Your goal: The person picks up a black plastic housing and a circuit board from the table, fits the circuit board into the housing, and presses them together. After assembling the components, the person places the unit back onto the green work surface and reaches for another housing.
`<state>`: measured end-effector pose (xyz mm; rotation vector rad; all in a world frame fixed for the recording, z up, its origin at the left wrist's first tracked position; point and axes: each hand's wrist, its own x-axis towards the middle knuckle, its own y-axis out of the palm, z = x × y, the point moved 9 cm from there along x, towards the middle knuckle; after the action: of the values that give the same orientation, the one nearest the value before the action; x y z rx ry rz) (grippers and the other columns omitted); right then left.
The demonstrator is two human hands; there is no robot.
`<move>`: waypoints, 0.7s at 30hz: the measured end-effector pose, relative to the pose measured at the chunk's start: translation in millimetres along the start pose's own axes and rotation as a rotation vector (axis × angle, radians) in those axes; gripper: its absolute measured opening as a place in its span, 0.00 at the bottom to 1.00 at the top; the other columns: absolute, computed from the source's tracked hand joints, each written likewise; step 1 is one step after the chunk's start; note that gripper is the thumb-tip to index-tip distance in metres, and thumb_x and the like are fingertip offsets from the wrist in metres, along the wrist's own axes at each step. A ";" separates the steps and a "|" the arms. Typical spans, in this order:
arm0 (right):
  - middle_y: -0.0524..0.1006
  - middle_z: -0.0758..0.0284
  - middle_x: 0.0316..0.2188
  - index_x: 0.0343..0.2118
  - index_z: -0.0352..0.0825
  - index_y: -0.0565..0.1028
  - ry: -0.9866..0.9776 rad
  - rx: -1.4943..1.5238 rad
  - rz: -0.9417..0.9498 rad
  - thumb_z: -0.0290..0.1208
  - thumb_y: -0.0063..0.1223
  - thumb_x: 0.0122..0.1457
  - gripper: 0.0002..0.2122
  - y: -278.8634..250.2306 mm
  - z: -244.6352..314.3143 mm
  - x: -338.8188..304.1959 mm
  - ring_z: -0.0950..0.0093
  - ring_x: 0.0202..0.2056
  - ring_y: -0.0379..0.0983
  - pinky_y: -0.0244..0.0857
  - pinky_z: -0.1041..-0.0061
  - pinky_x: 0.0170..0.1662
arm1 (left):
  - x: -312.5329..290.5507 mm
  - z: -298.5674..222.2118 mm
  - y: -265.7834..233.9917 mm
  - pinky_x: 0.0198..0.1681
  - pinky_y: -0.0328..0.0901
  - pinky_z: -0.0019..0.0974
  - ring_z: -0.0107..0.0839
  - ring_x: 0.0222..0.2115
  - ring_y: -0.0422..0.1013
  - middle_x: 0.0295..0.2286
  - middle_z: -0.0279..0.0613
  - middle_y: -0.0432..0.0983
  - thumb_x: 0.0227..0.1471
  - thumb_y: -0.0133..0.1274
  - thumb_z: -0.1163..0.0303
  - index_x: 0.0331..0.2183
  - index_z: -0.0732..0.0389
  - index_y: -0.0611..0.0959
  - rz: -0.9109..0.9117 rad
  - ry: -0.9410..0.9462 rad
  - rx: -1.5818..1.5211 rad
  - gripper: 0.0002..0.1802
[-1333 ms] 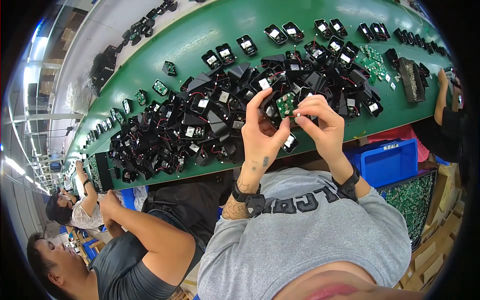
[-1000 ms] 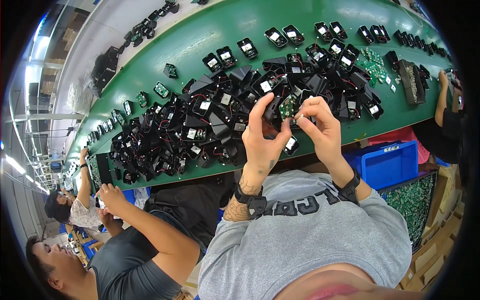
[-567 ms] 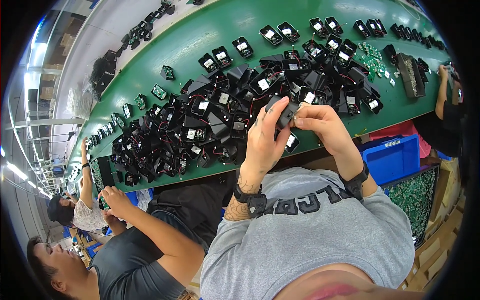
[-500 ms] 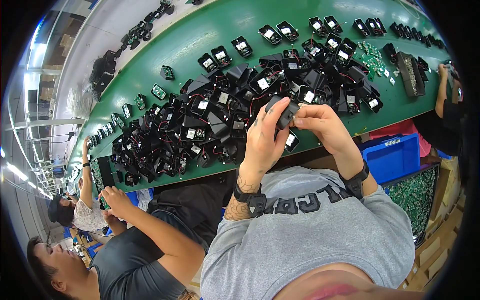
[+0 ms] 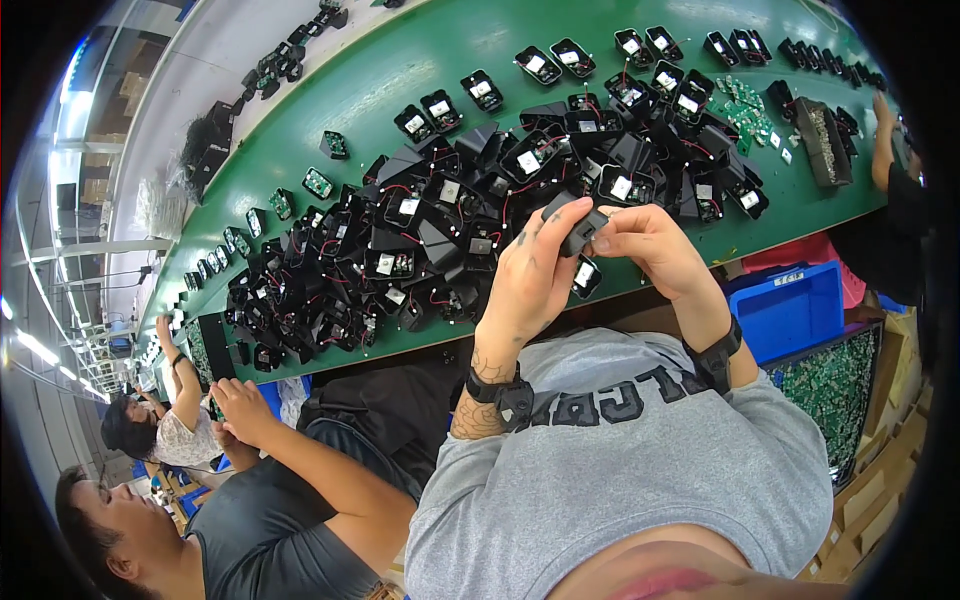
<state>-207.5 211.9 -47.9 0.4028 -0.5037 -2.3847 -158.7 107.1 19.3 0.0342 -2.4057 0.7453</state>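
Observation:
In front of my chest, my left hand grips a small black plastic housing from its left side, fingers curled over the top. The thumb and fingers of my right hand pinch together at the housing's right edge. Whether a smaller part sits between those right fingertips is hidden. Just beyond both hands spreads a large pile of open black housings with red wires and white labels inside. One open housing lies right below my hands, near the bench edge.
The green bench curves across the view. Several housings stand in a row along its far side. Loose small circuit boards lie beside a dark tray. At my right is a blue bin; a co-worker sits at my left.
My hands and the housing have shifted only slightly, with the housing tilted a little differently. At far left, another person's arm and head have moved.

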 end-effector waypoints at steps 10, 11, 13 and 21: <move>0.72 0.71 0.28 0.21 0.28 0.74 -0.020 -0.170 0.039 0.23 0.57 0.50 0.06 -2.7 6.8 -0.8 0.81 0.33 0.69 0.61 0.82 0.43 | -1.3 8.4 5.7 0.39 0.68 0.40 0.51 0.38 0.72 0.44 0.55 0.71 0.42 0.52 0.87 0.52 0.61 0.67 0.007 -0.126 -0.161 0.33; 0.72 0.71 0.27 0.21 0.27 0.75 -0.015 -0.146 0.049 0.23 0.57 0.50 0.06 -3.7 3.9 -0.1 0.81 0.33 0.69 0.61 0.82 0.42 | -0.3 9.1 6.4 0.39 0.68 0.40 0.51 0.38 0.72 0.43 0.55 0.71 0.43 0.52 0.87 0.52 0.61 0.67 0.015 -0.143 -0.145 0.33; 0.73 0.71 0.28 0.22 0.27 0.75 -0.011 -0.150 -0.022 0.23 0.57 0.50 0.05 -4.1 1.7 -2.2 0.81 0.33 0.69 0.61 0.82 0.42 | -0.8 11.0 8.5 0.39 0.68 0.40 0.52 0.39 0.72 0.43 0.55 0.71 0.43 0.52 0.87 0.53 0.61 0.67 0.024 -0.161 -0.127 0.32; 0.75 0.70 0.31 0.28 0.26 0.78 -0.042 -0.270 -0.039 0.23 0.57 0.51 0.05 -8.9 2.3 -3.3 0.81 0.35 0.70 0.61 0.80 0.44 | -1.9 11.9 7.3 0.40 0.68 0.42 0.52 0.39 0.71 0.42 0.54 0.72 0.42 0.52 0.87 0.53 0.59 0.67 0.009 -0.166 -0.080 0.34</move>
<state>-210.8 221.0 -49.4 0.2438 -0.1885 -2.4596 -165.2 106.8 6.7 0.0546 -2.5929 0.6736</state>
